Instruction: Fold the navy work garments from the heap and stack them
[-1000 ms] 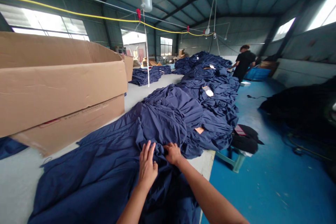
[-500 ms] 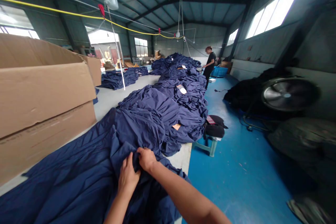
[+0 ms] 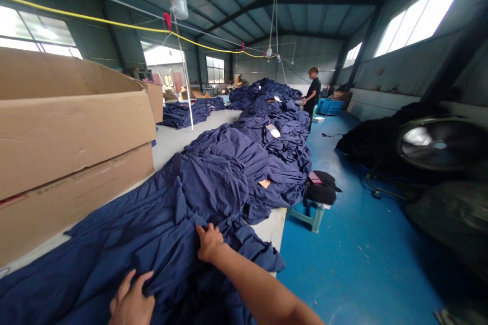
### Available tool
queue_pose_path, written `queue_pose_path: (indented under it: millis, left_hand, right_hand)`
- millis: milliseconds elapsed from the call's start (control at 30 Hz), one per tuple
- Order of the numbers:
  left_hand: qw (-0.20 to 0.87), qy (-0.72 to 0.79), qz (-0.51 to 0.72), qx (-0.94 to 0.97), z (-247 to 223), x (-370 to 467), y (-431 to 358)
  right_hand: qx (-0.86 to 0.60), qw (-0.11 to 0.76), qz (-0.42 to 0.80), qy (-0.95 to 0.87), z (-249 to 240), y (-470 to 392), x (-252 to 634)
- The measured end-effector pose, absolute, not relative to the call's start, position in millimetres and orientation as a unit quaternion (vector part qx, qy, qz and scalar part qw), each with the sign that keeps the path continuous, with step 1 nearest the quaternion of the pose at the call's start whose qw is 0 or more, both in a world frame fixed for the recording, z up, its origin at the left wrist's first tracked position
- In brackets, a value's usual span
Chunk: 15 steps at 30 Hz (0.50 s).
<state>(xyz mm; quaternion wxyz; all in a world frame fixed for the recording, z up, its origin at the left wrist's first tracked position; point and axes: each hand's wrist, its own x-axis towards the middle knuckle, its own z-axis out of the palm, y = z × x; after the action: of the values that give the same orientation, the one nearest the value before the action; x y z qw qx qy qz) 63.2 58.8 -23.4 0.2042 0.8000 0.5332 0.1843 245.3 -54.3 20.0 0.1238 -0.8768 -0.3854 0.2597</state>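
Dark navy cloth lies in loose folds over the near part of the table. My right hand is on it near the middle, fingers bent into the folds and gripping the cloth. Lower left, my left hand is open over the same cloth, its fingers apart and nothing held; the bottom edge of the view cuts it off. Beyond my hands a large heap of navy cloth runs along the table, with an orange tag and a white label on it.
Cardboard boxes stand on the left of the table. To the right, a stool carries black items, and a large fan stands on the blue floor. Further back, a person stands beside the heap.
My left hand has come away from my right and moved down and left, its fingers now spread. My right hand stays at the folds, a little lower. The view has turned slightly left.
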Motion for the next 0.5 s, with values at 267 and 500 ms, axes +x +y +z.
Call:
queue_pose_path:
  millis: [267,500]
  left_hand:
    - [0.219,0.453,0.069,0.862,-8.0,76.1,29.5]
    - [0.484,0.527,0.284,0.638,-29.5,50.6,57.6]
  right_hand:
    - [-0.871,0.115,0.092,-0.469,58.3,-39.2,214.1]
    - [-0.768,0.215,0.141,-0.587,63.2,-26.9,176.5]
